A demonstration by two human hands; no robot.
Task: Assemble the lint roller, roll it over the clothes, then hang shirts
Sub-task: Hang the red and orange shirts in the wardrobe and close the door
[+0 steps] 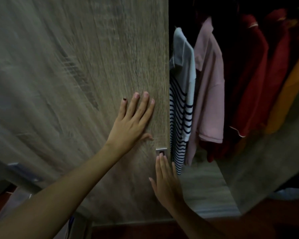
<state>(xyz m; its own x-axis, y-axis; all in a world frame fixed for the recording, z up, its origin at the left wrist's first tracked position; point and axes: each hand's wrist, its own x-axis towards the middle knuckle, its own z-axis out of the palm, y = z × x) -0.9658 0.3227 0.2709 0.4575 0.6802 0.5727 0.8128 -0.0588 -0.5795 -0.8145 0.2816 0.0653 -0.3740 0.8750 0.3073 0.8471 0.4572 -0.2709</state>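
The wardrobe door [76,83] is the landmark, filling the left and middle of the view. The left hand [131,121] lies flat on the door's face, near its right edge. Below that hand, at the same edge, a small recessed handle [161,151] is set into the door. The right hand [166,183] rests on the door just below the handle, fingertips touching it. Right of the door's edge, inside the wardrobe, hang the shirts: a striped shirt [181,118] nearest the edge, a second shirt [209,87] beside it, further garments [252,75] farther right. A shelf [205,187] lies beneath them.
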